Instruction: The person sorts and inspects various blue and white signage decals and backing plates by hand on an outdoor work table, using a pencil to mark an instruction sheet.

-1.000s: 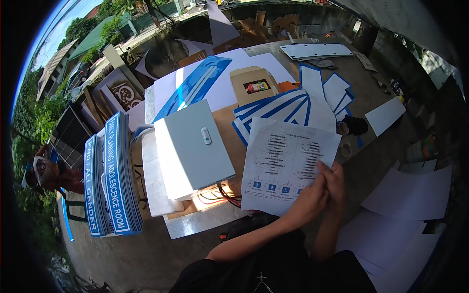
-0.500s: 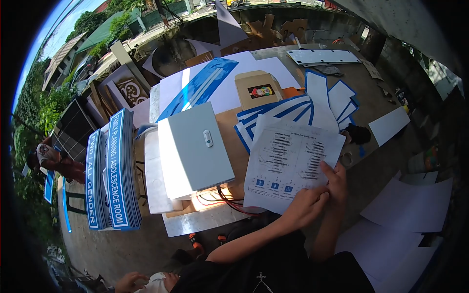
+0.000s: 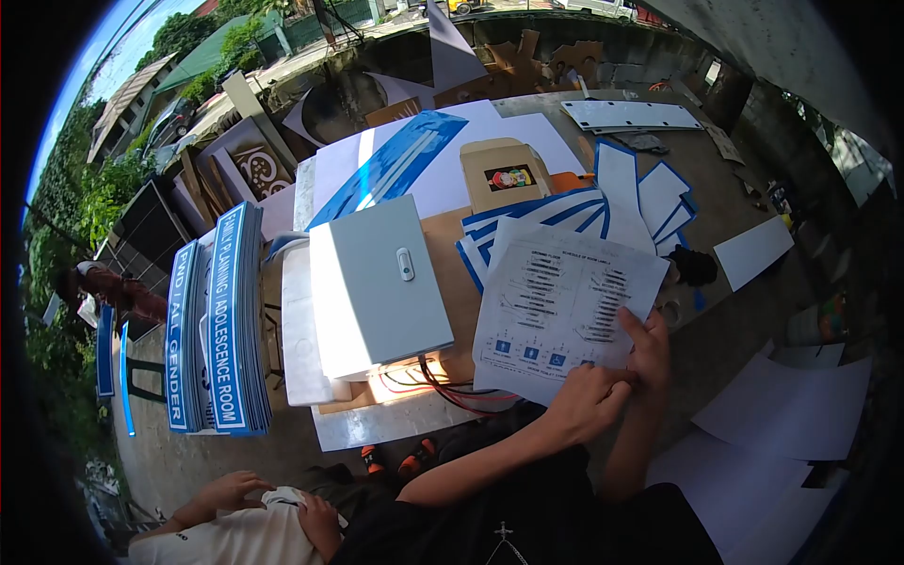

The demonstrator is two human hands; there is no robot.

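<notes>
A printed paper sheet (image 3: 565,292) headed "Schedule of room labels", with many lines marked over and small blue toilet symbols low down, is tilted in front of me. My right hand (image 3: 647,353) grips its right edge, thumb on the front. My left hand (image 3: 593,397) is closed at the lower right edge, its fingers curled near my right hand; its exact hold on the paper is partly hidden. Behind the sheet, blue-edged white sign panels (image 3: 617,184) fan out over the table. Left of it lies a pale grey metal box (image 3: 377,282) with a small latch.
Stacked blue signs (image 3: 240,330) stand at the left. An open cardboard box (image 3: 499,179) and blue film (image 3: 395,165) lie on the table (image 3: 358,428). Wires (image 3: 438,381) emerge below the metal box. A person's hand (image 3: 320,523) is at lower left; white sheets (image 3: 782,400) lie right.
The view has shifted slightly. My left hand has moved a little left along the sheet's lower edge. The person beside me shows more at lower left.
</notes>
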